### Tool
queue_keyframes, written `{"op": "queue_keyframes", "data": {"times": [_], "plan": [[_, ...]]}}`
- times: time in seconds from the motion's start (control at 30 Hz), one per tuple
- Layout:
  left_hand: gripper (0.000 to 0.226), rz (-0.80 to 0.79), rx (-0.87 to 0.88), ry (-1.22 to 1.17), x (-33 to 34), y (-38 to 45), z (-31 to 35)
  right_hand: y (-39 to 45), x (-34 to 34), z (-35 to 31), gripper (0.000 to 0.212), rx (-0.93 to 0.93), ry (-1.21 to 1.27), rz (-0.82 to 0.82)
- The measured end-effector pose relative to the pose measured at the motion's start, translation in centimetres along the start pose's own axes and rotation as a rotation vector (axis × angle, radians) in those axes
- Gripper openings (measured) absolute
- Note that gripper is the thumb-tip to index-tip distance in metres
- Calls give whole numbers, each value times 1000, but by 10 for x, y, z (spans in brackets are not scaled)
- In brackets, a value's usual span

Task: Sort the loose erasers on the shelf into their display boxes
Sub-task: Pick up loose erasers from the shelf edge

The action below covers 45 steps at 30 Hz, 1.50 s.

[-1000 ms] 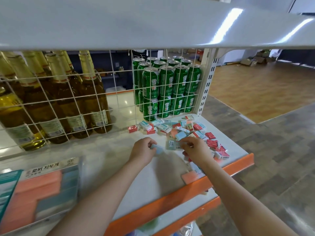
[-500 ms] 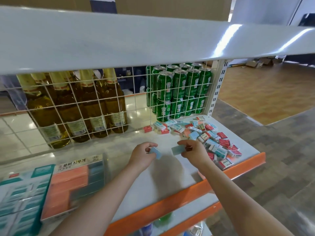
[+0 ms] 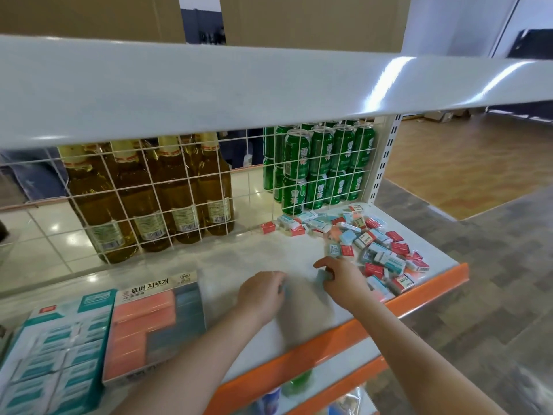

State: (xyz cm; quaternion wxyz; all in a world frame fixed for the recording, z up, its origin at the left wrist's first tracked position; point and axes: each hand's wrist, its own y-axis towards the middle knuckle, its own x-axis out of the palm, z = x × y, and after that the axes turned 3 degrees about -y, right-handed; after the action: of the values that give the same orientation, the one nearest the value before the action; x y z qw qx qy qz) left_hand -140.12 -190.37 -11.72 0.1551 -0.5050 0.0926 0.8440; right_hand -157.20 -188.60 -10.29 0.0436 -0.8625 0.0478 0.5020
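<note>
Both hands [image 3: 302, 287] hold pale blue erasers [image 3: 323, 276] above the shelf [image 3: 239, 259].

bare shelf [image 3: 239, 259] mid; eraser pile [image 3: 371, 247] right

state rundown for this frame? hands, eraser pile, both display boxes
left hand: closed on a light blue eraser
right hand: pinching a light blue eraser
loose eraser pile: scattered, unsorted
pink and grey display box: open-topped, looks nearly full
teal display box: open-topped, rows filled

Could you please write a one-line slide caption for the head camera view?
Both hands hold blue erasers between the loose pile and display boxes.
</note>
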Motion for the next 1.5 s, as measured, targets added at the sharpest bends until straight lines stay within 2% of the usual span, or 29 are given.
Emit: {"op": "queue_keyframes", "data": {"times": [0.07,0.23,0.33,0.5,0.7,0.87,1.27,1.5], "plan": [[27,-10,15,30,2,-3,-1,-1,2,-2,37,12,-18,-19],[47,-120,53,-76,-3,-7,-10,-2,7,0,18,38,-26,-24],[50,-128,40,-70,-7,-12,-16,-5,10,1,22,1,-13,-47],[39,15,-24,-215,-13,-16,-20,-8,10,-4,42,-29,9,-1],[28,134,-173,-466,-23,-15,-29,-3,3,-13,22,-20,139,30],[38,138,-201,-607,-30,-19,-33,-8,0,-23,27,-33,381,20],[30,189,-198,-616,-41,-36,-37,-16,9,-40,26,-79,298,10],[25,267,-207,-619,-53,-47,-45,-13,13,-58,23,-87,336,30]]}}
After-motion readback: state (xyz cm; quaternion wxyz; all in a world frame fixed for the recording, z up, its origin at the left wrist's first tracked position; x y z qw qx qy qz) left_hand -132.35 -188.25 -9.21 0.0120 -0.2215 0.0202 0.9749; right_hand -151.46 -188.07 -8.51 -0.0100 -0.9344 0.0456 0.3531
